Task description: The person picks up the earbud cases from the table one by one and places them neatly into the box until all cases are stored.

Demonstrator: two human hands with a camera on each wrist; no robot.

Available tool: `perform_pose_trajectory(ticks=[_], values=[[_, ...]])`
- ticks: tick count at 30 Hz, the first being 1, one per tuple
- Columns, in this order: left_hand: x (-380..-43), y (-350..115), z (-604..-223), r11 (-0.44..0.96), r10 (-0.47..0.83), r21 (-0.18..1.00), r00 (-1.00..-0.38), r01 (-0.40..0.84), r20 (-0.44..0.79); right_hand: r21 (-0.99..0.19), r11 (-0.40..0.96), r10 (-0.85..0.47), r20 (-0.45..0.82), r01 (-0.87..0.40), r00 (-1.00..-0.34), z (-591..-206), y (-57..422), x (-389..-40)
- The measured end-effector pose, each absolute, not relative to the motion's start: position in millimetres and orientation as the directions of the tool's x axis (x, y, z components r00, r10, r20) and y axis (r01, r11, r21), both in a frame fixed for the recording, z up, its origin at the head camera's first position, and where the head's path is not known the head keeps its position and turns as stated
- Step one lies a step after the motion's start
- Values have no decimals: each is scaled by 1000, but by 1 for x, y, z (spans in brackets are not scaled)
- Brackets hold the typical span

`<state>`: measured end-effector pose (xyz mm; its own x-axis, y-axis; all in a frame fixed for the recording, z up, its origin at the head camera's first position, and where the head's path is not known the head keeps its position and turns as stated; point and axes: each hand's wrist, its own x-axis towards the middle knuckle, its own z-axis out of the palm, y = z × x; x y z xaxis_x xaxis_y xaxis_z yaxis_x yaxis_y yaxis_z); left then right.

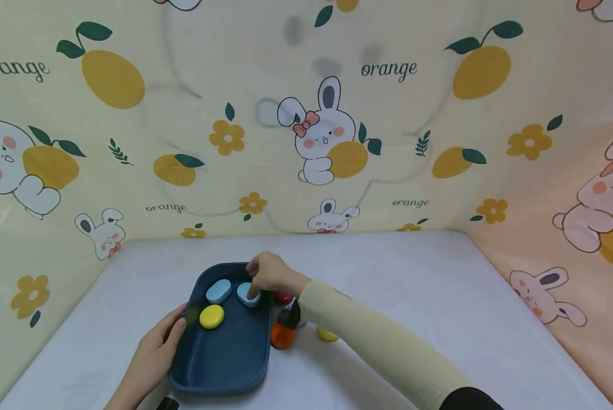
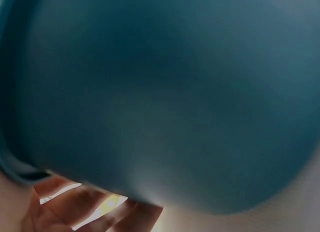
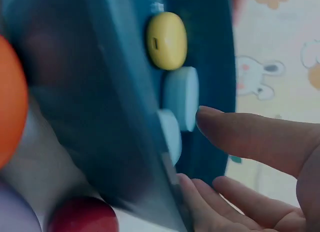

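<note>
Left hand [image 1: 155, 344] grips the blue tray [image 1: 229, 356], lower left of centre; right hand [image 1: 271, 274], thumb and fingers parted, over a pale blue disc [image 1: 243, 295], tray's upper right; yellow disc [image 1: 212, 317], tray's left

A pale beige sleeve [image 1: 378, 339] with small dark lettering [image 1: 342, 293] is worn with a black wrist device [image 1: 288, 316].
</note>
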<state>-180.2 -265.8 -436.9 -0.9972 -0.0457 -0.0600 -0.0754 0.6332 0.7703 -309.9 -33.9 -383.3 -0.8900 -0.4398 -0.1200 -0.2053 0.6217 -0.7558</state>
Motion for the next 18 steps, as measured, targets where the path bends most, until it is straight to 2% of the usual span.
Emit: perform_pose_trajectory(ticks=[5, 9, 14, 18], values=[[-182, -264, -437, 634, -40, 770, -997, -74, -63, -884, 447, -430, -77, -137, -900, -370, -12, -311], [-182, -264, -437, 638, -40, 766, -997, -78, -68, -943, 314, -400, -25, -111, -916, -360, 9, -310], [-182, -265, -438, 638, -40, 765, -996, -85, -78, -976, 216, -355, -41, -39, -934, -361, 33, -299], [-181, -265, -438, 635, -40, 766, -995, -98, -95, -982, 188, -312, -47, -13, -949, -370, 51, -287]])
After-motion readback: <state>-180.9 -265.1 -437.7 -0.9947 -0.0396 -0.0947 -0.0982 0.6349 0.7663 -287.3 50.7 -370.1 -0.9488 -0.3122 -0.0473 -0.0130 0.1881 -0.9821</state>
